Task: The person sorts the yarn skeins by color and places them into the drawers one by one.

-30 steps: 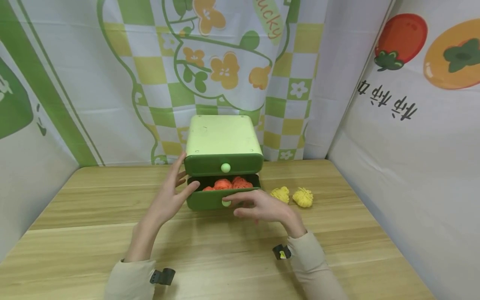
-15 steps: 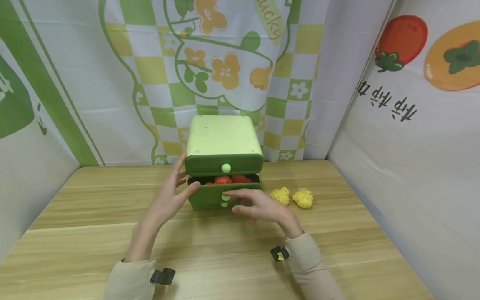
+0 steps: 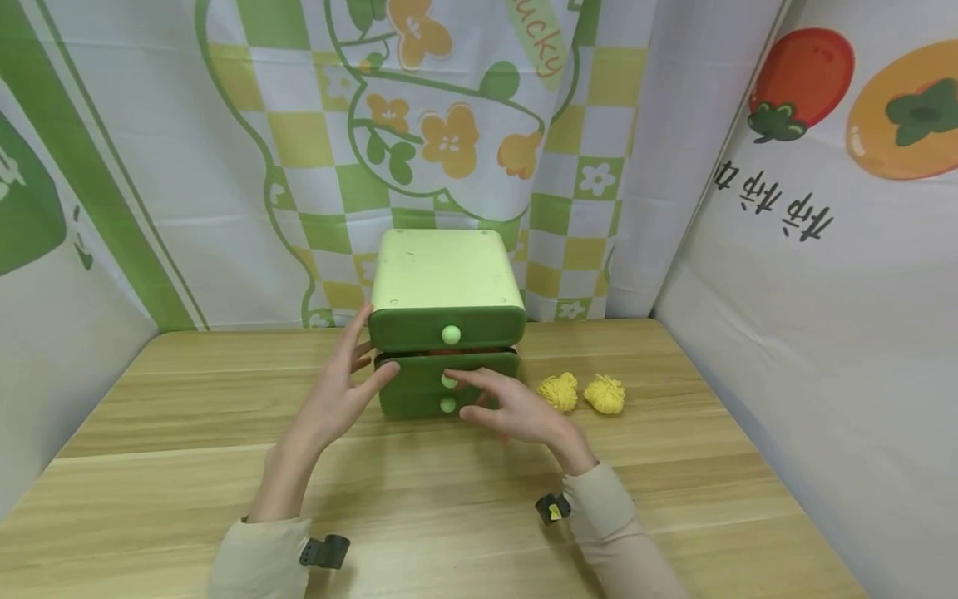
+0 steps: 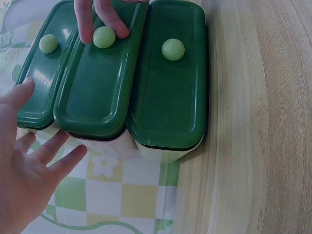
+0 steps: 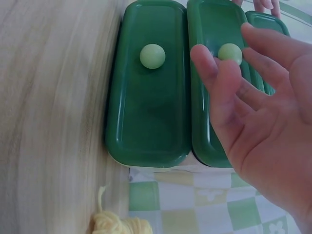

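A light green drawer box with three dark green drawer fronts stands at the back middle of the wooden table. The middle drawer sticks out only slightly, and its inside is almost hidden. My right hand is open, with straight fingertips pressing the middle drawer's front beside its pale knob. My left hand is open with spread fingers against the box's left side, the thumb by the middle drawer's end. The top drawer and bottom drawer are pushed in.
Two yellow yarn balls lie on the table just right of the box; one yarn ball shows in the right wrist view. Printed cloth walls close in the back and both sides.
My right hand has pushed the middle drawer back into the box, hiding the orange yarn inside it. My left hand has stayed against the box's left side.
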The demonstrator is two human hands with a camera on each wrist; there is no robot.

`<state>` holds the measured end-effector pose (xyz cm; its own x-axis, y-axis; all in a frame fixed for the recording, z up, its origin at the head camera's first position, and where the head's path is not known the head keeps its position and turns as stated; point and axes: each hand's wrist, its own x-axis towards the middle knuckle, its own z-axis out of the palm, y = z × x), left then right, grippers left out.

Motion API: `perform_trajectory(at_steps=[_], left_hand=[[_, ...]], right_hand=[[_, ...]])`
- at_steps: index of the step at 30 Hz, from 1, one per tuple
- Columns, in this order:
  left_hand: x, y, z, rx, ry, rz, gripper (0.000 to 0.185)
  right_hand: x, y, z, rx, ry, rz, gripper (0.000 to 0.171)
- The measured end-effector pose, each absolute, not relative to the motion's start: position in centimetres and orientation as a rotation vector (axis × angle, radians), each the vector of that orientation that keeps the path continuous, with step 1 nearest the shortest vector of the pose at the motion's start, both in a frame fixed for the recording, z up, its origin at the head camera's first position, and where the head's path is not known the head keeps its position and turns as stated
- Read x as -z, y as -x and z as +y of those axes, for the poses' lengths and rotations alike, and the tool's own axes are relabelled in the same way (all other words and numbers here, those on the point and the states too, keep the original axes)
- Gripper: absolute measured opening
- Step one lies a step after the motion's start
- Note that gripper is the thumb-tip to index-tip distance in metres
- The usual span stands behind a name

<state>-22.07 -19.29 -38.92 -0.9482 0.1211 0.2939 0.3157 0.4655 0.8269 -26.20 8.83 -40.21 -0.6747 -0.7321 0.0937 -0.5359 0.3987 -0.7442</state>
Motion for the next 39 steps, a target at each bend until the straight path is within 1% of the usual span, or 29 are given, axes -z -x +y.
perform_trajectory(at_steps=[11, 22, 39], left_hand=[[38.98, 22.08, -19.34, 1.490, 0.376, -2.518, 0.084], [38.91, 22.02, -19.27, 1.498, 0.372, -2.516, 0.085], [38.83, 21.97, -19.29, 1.498, 0.387, -2.504, 0.085]], right_hand=[[40.50, 26.39, 8.66, 1.166, 1.153, 2.418, 0.057], [40.60, 26.35, 8.46, 1.175, 1.072, 2.390, 0.065], [40.79, 26.36, 8.64, 1.245, 1.034, 2.373, 0.067]])
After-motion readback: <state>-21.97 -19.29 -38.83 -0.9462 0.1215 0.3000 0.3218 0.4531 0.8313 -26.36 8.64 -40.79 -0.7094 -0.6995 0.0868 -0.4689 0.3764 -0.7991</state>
